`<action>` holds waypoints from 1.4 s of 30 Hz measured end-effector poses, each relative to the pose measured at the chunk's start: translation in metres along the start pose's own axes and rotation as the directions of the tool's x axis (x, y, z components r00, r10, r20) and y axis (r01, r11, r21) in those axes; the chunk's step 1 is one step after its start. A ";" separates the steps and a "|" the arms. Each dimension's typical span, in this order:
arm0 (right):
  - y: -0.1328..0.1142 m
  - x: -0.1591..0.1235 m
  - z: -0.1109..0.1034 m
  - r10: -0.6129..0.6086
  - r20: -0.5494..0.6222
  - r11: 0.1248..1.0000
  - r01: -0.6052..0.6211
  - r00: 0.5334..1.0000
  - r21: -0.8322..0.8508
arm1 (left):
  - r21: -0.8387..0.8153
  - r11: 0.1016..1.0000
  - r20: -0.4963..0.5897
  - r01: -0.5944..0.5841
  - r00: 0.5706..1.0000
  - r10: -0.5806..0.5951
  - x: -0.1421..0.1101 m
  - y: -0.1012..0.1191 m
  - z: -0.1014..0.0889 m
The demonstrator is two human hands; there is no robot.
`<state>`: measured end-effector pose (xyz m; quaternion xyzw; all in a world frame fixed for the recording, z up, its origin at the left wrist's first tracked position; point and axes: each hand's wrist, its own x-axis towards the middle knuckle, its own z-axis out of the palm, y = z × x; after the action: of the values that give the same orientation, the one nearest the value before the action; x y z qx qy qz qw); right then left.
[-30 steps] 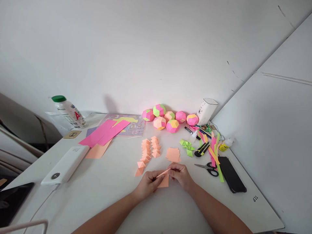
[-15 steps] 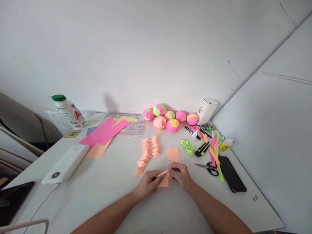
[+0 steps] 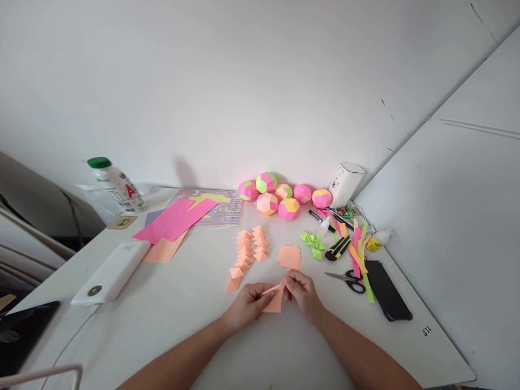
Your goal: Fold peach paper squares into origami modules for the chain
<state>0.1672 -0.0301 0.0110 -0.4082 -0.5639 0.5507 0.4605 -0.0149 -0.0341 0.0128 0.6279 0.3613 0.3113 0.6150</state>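
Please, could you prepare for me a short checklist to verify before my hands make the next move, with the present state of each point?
1. Left hand grips the flat-sided piece of peach paper: ok.
2. Right hand pinches that paper's upper right corner: ok.
3. Paper's edges aligned: cannot tell, fingers cover part.
4. Loose stack of flat peach paper squares squared up: not ok, corners stick out unevenly.
5. Metal scissors with black handles apart from both hands: ok, lying right of the right hand.
6. Black-and-yellow plastic cutter with blade retracted: cannot tell, too small.
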 end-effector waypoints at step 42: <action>0.010 -0.001 0.002 0.088 0.060 0.993 -0.083 0.994 -0.083 | -0.058 0.998 -0.263 -0.006 0.965 -0.010 0.000 -0.005 0.006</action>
<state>0.1653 -0.0313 0.0013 -0.4327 -0.5818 0.5595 0.4015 -0.0101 -0.0371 0.0078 0.5624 0.4313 0.4019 0.5799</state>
